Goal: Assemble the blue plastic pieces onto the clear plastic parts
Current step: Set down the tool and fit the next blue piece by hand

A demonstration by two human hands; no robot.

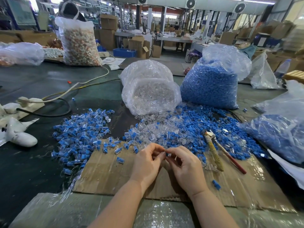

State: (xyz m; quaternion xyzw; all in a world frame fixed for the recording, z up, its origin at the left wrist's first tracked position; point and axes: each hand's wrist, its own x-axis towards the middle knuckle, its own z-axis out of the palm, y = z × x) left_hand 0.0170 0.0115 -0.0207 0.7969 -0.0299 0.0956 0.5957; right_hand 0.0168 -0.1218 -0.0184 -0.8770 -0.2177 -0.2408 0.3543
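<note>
My left hand (147, 163) and my right hand (185, 163) meet fingertip to fingertip above a cardboard sheet (105, 175). Between them they pinch a small part (167, 154) that shows a bit of blue and clear plastic; the fingers hide most of it. A heap of joined blue-and-clear pieces (82, 134) lies to the left. Loose clear parts (153, 129) spill from an open bag (151, 89) straight ahead. Loose blue pieces (205, 122) spread to the right in front of a full bag of blue pieces (212, 83).
A pair of pliers with wrapped handles (217, 150) lies right of my hands. Another bag of blue pieces (283, 134) sits at far right. A single blue piece (216, 184) lies on the cardboard. Cables and a power strip (31, 102) lie left, with white gloves (19, 135) nearby.
</note>
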